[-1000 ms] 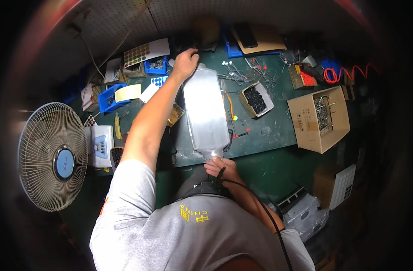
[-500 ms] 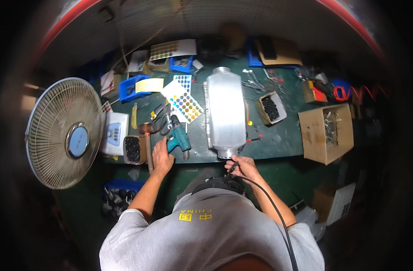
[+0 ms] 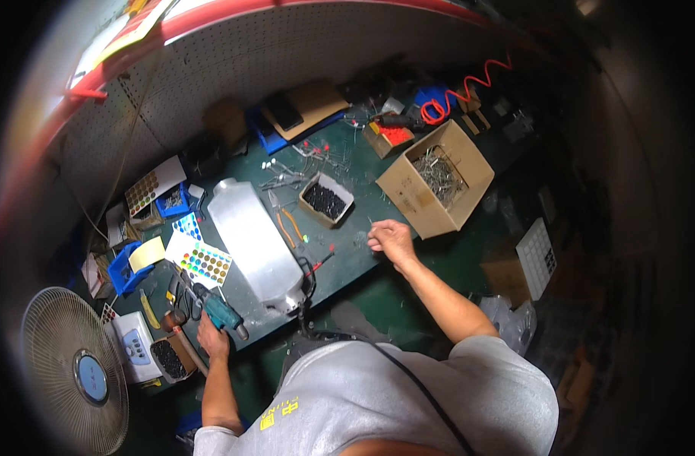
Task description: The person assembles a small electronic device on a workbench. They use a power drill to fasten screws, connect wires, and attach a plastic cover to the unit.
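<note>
My left hand [image 3: 213, 337] is at the handle of a teal cordless drill [image 3: 224, 311], which lies near the table's front edge. Its fingers look curled about the handle, partly hidden. My right hand [image 3: 391, 240] is raised over the front edge, right of the middle, with thumb and fingers pinched together. A tiny thin sliver shows at its fingertips, too small to name. Between the hands lies a long silver metal canister [image 3: 252, 239] with a narrow neck at each end. An open box of small black parts [image 3: 325, 199] stands behind my right hand.
A cardboard box of thin metal pieces [image 3: 439, 178] stands to the right, a coiled red hose [image 3: 436, 112] behind it. A fan [image 3: 74, 372], a white device [image 3: 135, 346] and a hammer [image 3: 173, 319] are at left. Sticker sheets [image 3: 203, 262] lie left of the canister. A black cable [image 3: 408, 372] crosses my body.
My view has turned to the right. My right hand has left the canister's near neck and the black cable there and moved right, toward the cardboard box. My left hand stays by the drill.
</note>
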Motion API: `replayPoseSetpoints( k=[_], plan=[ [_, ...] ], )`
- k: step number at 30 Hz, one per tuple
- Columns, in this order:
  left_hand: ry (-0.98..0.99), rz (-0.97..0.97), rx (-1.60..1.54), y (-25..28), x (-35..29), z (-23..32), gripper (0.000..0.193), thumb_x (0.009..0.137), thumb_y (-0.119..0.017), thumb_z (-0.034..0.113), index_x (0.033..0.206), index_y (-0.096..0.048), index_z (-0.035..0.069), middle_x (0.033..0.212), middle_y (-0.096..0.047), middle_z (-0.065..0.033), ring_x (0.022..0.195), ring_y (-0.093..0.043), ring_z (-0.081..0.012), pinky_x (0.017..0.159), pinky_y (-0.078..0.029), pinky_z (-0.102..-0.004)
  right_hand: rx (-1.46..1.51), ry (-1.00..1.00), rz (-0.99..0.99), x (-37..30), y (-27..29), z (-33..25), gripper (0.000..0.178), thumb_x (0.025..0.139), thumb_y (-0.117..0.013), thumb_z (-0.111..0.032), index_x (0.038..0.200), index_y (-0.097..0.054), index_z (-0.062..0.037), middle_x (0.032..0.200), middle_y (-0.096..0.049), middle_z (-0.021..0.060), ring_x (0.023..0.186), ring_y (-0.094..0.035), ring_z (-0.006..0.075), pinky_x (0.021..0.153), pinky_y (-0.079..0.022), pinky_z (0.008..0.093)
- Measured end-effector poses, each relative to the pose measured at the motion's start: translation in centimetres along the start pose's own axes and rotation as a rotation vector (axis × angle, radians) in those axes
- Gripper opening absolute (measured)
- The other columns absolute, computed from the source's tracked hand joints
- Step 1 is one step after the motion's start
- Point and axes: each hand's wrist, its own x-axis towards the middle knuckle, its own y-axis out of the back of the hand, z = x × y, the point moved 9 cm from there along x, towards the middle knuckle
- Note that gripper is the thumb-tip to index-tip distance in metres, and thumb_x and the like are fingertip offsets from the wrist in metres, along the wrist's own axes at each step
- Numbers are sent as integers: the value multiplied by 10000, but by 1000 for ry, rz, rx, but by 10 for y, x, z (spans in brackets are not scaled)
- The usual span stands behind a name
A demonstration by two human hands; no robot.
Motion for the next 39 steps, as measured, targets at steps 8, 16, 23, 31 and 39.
replayPoseSetpoints(
  k=[8,16,23,31,39],
  plan=[
    [42,95,-186,57,-26,26,732,740,-750,34,1422,-482,41,1236,-630,-231,1152,-576,-439,1003,-436,-503,28,54,-41,80,46,-15,196,936,-636,-80,1094,-650,34,892,-705,106,708,-691,162,607,-571,279],
    [177,478,-584,103,-83,50,396,877,-758,114,1219,-618,-30,1015,-692,-136,901,-649,-255,871,-514,-371,31,110,-133,159,34,-53,228,936,-636,-75,1137,-649,31,931,-710,114,730,-680,142,638,-564,259],
    [145,576,-563,143,-113,128,310,937,-734,103,1206,-651,-26,1105,-714,-99,956,-667,-218,875,-529,-362,-257,202,-361,163,-33,10,124,873,-689,-45,975,-710,22,807,-719,89,646,-672,153,595,-549,301],
    [235,465,-539,163,-138,183,212,940,-739,167,1076,-686,14,974,-710,-94,846,-652,-228,769,-525,-379,-795,727,-515,156,-130,-23,184,856,-674,-81,1032,-715,-47,1030,-687,191,994,-658,403,864,-538,488],
    [199,380,-575,160,-170,206,186,915,-752,160,1026,-680,30,903,-691,-62,791,-628,-206,724,-515,-377,-1173,776,-627,176,-177,18,202,868,-580,20,1029,-681,-50,1130,-636,190,1132,-625,356,944,-531,465]
  ],
)
